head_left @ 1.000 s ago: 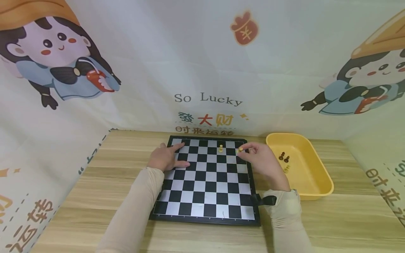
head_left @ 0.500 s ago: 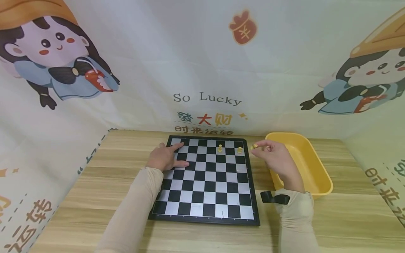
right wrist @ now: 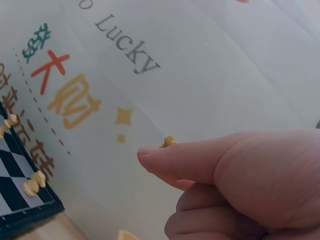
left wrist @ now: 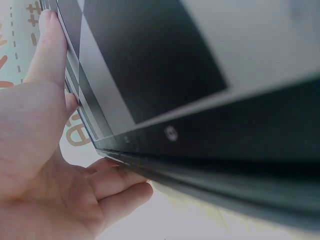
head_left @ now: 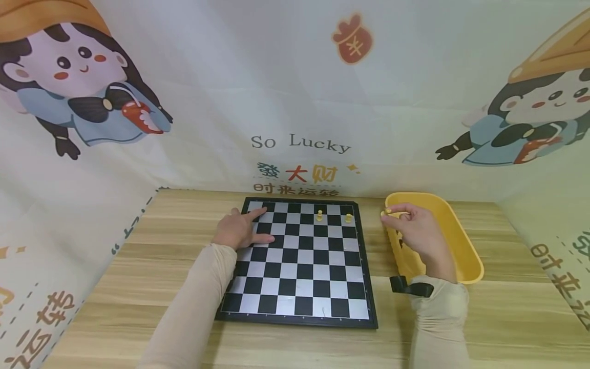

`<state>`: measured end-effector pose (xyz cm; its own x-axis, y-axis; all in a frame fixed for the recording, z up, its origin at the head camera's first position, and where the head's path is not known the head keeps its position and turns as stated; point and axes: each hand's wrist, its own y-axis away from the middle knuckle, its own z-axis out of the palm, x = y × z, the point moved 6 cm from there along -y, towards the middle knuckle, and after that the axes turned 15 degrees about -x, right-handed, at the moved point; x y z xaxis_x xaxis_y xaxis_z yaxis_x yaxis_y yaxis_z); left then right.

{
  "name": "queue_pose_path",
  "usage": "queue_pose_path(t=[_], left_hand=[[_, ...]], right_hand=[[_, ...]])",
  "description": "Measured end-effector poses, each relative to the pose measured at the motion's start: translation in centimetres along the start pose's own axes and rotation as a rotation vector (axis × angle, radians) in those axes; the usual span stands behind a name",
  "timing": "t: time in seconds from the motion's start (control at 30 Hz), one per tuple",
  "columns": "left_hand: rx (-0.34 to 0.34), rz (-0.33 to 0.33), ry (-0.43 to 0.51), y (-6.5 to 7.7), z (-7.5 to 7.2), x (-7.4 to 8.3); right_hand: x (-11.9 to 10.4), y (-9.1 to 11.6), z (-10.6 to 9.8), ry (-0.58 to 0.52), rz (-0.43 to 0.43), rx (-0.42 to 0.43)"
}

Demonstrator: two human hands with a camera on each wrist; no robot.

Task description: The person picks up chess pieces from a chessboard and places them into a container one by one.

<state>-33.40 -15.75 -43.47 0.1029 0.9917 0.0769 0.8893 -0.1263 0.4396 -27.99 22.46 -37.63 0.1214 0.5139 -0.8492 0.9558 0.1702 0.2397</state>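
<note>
A black-and-white chessboard (head_left: 299, 266) lies on the wooden table. My left hand (head_left: 234, 229) rests at its far left edge, index finger and thumb stretched out over the squares. In the left wrist view, the other fingers (left wrist: 120, 192) touch the side of the board's frame. Between thumb and index finger, my right hand (head_left: 417, 233) pinches a small yellow chess piece (right wrist: 170, 140), mostly covered by the fingers, so its type is unclear. The hand is above the left rim of a yellow plastic basin (head_left: 461, 241). Two yellow chess pieces stand near the board's far right: one (head_left: 319, 216) and another (head_left: 349, 218) at the edge column.
Dark chess pieces (head_left: 399, 239) show in the basin, partly hidden behind my right hand. A printed cloth backdrop (head_left: 221, 102) rises behind the table. A black strap (head_left: 412, 287) sits on the right wrist. Bare wooden table (head_left: 147, 241) lies left of the board.
My right hand has moved right, from the board's far right corner to over the basin's rim, still pinching a yellow piece. One yellow piece stays at that corner. The left hand keeps its place.
</note>
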Motion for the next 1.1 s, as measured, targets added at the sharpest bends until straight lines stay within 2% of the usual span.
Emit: queue_pose_path(t=[0.2, 0.4, 0.53, 0.83, 1.1], left_hand=[[0.0, 0.001, 0.015, 0.1, 0.1, -0.2], [0.01, 0.007, 0.022, 0.0, 0.0, -0.2], [0.017, 0.007, 0.027, 0.0, -0.1, -0.1], [0.029, 0.011, 0.033, 0.0, -0.1, 0.0], [0.034, 0.008, 0.024, 0.2, -0.1, 0.0]], right_hand=[[0.5, 0.5, -0.6, -0.021, 0.01, -0.003], [0.7, 0.9, -1.5, 0.009, -0.032, 0.02], [0.9, 1.1, -2.5, 0.071, -0.05, 0.025], [2.3, 0.9, -5.0, 0.299, -0.008, 0.025], [3.1, 0.6, -6.3, 0.337, 0.01, -0.026]])
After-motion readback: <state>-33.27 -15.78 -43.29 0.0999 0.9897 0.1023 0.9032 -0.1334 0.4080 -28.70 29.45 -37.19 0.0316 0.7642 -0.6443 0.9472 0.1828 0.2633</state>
